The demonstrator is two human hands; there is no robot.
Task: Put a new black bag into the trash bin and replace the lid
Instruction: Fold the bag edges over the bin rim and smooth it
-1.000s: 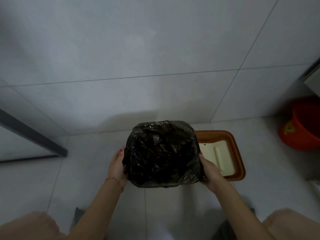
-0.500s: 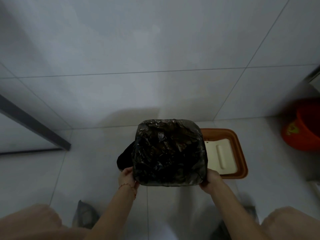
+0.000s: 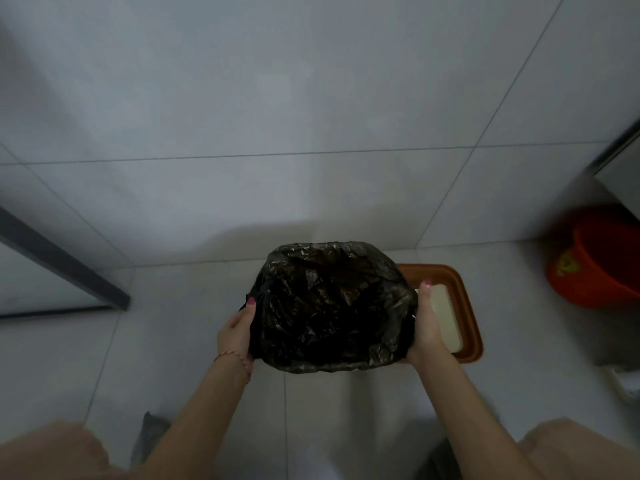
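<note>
A grey tiled wall (image 3: pixel 311 98) is filling the upper frame, meeting a pale tiled floor (image 3: pixel 173 341) below. At centre, a trash bin is standing on that floor, its body hidden under a black bag (image 3: pixel 329 306) that is draping over the rim and sagging, crinkled, into the opening. An orange bucket (image 3: pixel 602 261) is sitting at the right edge. The brown lid (image 3: pixel 467 306) with its cream flap is lying flat on the floor just right of the bin, partly behind the right hand. The left hand (image 3: pixel 237 332) is pressing the bag's left side with fingers extended along the plastic; the right hand (image 3: pixel 427 327) is doing likewise on the right, thumb raised, though whether either is pinching film cannot be told. To finish this step well, the person likely needs to smooth the overhang evenly down all sides, keeping it taut, before reaching for the lid.
</note>
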